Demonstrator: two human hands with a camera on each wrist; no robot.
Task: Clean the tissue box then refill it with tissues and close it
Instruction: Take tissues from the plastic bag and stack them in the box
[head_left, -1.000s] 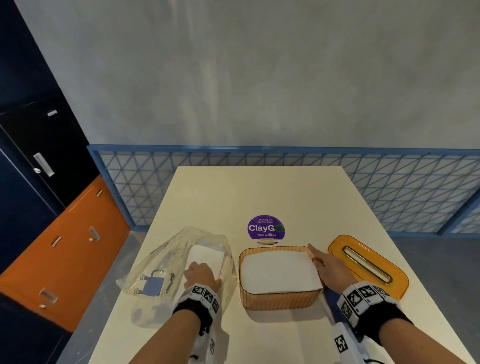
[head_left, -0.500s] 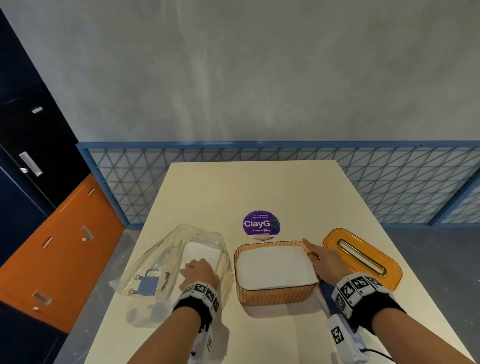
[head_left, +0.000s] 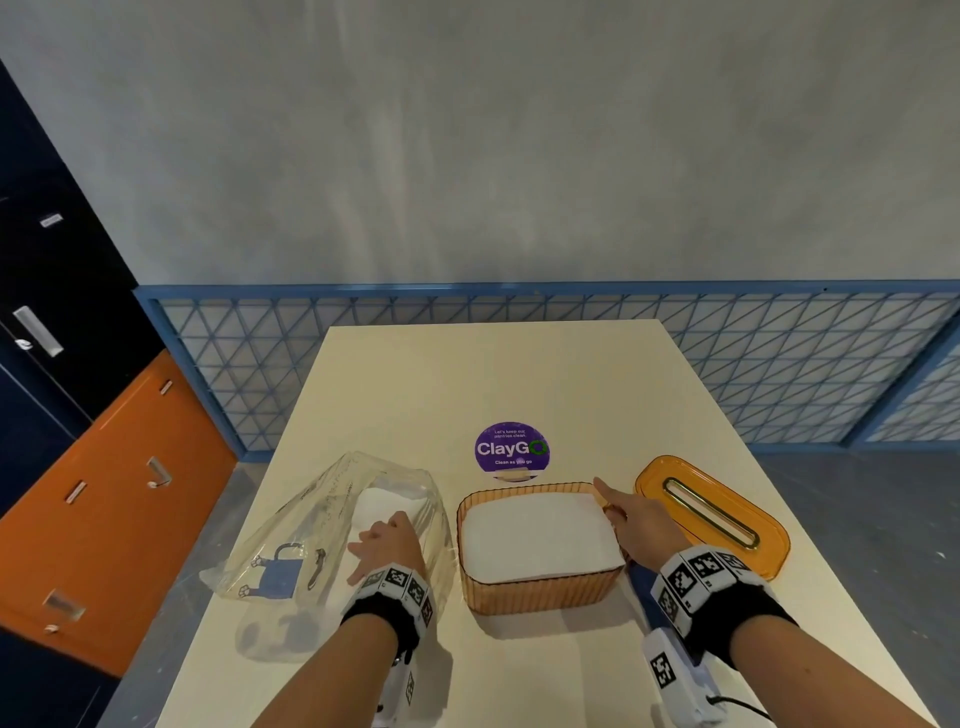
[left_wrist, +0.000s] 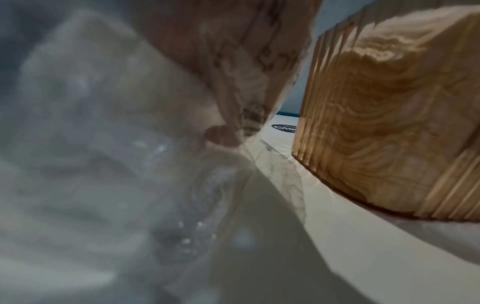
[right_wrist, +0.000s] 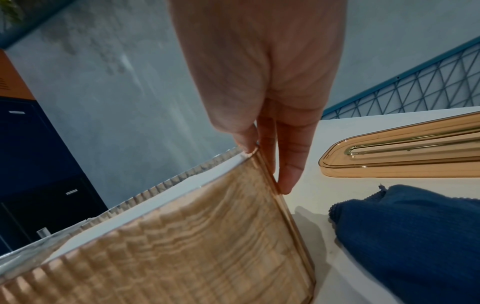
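The amber ribbed tissue box (head_left: 540, 590) stands open near the table's front, with a flat white tissue stack (head_left: 537, 535) inside. Its amber slotted lid (head_left: 711, 519) lies to the right. My right hand (head_left: 631, 519) pinches the box's right wall (right_wrist: 270, 170), thumb on the rim and straight fingers (right_wrist: 291, 164) down the outside. On the left, my left hand (head_left: 387, 543) reaches into a clear plastic bag (head_left: 306, 525). Its fingers curl down onto the white tissues (head_left: 384, 501) in it. The left wrist view is blurred by plastic and shows one fingertip (left_wrist: 221, 135).
A blue cloth (right_wrist: 415, 236) lies on the table just right of the box, under my right wrist. A purple round sticker (head_left: 511, 448) sits behind the box. The cream table (head_left: 493, 374) ends at a blue mesh fence (head_left: 779, 364). Orange and dark cabinets (head_left: 104, 493) stand on the left.
Both hands and all objects keep their places. Only the head view has shifted slightly.
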